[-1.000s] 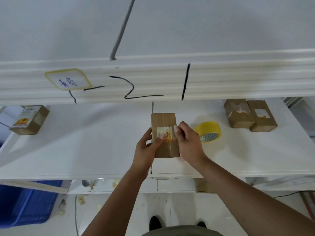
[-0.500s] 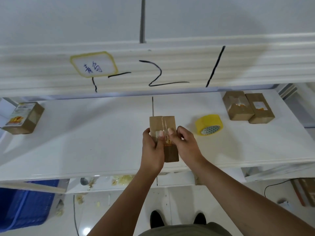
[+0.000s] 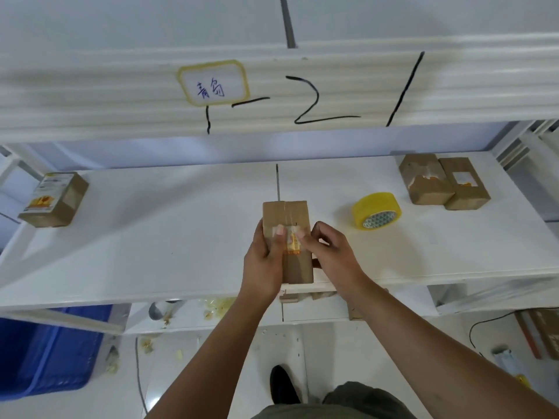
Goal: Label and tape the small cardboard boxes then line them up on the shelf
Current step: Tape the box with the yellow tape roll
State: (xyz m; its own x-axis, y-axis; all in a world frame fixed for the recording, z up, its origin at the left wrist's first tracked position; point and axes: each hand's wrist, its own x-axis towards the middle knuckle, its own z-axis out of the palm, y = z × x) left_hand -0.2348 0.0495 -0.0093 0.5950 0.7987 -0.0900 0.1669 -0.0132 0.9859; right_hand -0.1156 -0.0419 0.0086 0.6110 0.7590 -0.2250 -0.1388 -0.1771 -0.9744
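A small brown cardboard box (image 3: 287,214) with a taped seam is held over the front of the white shelf (image 3: 169,237). My left hand (image 3: 264,263) grips its left side, thumb pressing on a small white and orange label (image 3: 291,241) on the top face. My right hand (image 3: 331,257) curls round the right side, its thumb on the same label. A roll of yellow tape (image 3: 376,210) lies on the shelf to the right. Two brown boxes (image 3: 443,182) sit side by side at the back right. Another labelled box (image 3: 54,199) stands at the far left.
An upper shelf edge (image 3: 272,95) with black marker lines and a yellow-framed tag (image 3: 213,83) overhangs the work surface. A blue bin (image 3: 45,352) stands on the floor at lower left. Scraps litter the lower shelf and floor, and a cable runs at lower right.
The box has been lowered toward the shelf's front edge. Both thumbs have closed in over the label. The camera has tilted and shifted.
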